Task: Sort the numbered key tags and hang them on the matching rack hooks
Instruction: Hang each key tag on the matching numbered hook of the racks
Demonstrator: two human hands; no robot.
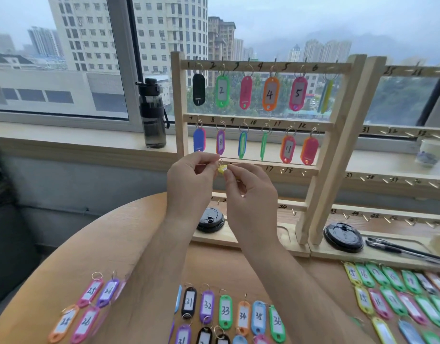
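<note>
The yellow key tag (pixel 222 169) is held up in front of the left rack (pixel 179 100), at the left end of its third rail (pixel 296 170). The left hand (pixel 189 184) pinches the metal ring (pixel 220 162) with thumb and forefinger. The right hand (pixel 251 194) pinches the tag's body. Both hands are closed on it and almost touch each other. The number on the tag cannot be read, and the hook behind the fingers is hidden.

In my judgement, the first risk is the wrong hook, because the hands cover the rail's numbers there. The second is that the thin ring slips out of the pinch; the tag would then fall toward the rack's base, near the black lid (pixel 210 219).

Room is narrow above: the blue tag (pixel 199 139) and the purple tag 8 (pixel 220 142) hang just over the knuckles, so a lift of the hands could knock them. To the right along the same rail, the hooks near 17 and 18 are bare. In front of the rack, both forearms pass over the sorted tags on the table (pixel 114 244), such as tag 33 (pixel 225 311); a low pull-back may sweep them.
</note>
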